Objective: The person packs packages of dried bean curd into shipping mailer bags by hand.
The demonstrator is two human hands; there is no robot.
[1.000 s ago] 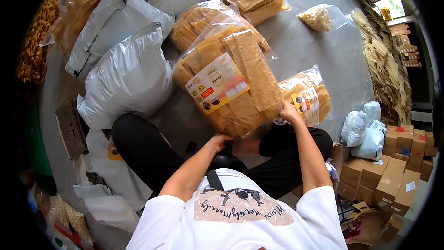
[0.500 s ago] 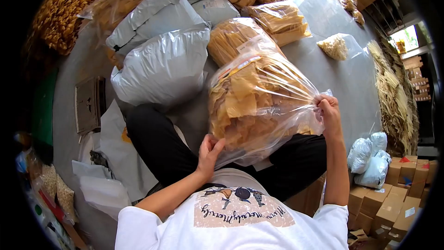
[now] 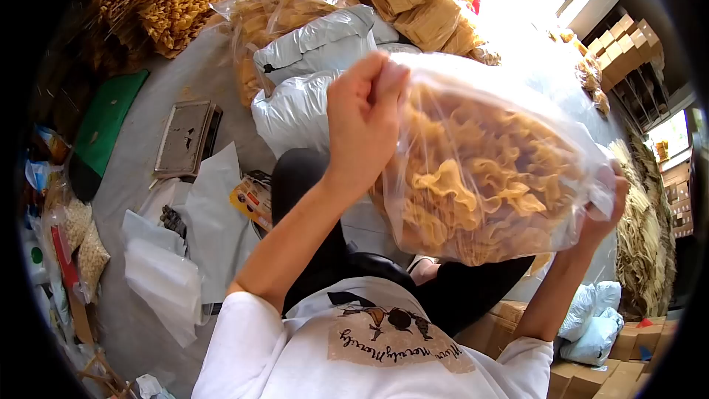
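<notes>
Clear plastic bag [image 3: 491, 162]: filled with ruffled yellow sheets [image 3: 449, 185]; sealing cannot be told.
Left hand [image 3: 365, 122]: fingers clamped on bag's corner.
Right hand [image 3: 610, 207]: fingers clamped on opposite side.

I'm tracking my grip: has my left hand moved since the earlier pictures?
Yes: the left hand has moved up in view, from below the nearest white sack to level with it.

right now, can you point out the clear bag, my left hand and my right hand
Clear bag [image 3: 487, 181], head view: middle of its near side.
Left hand [image 3: 360, 124], head view: middle of the hand.
Right hand [image 3: 604, 214], head view: middle of the hand.
</notes>
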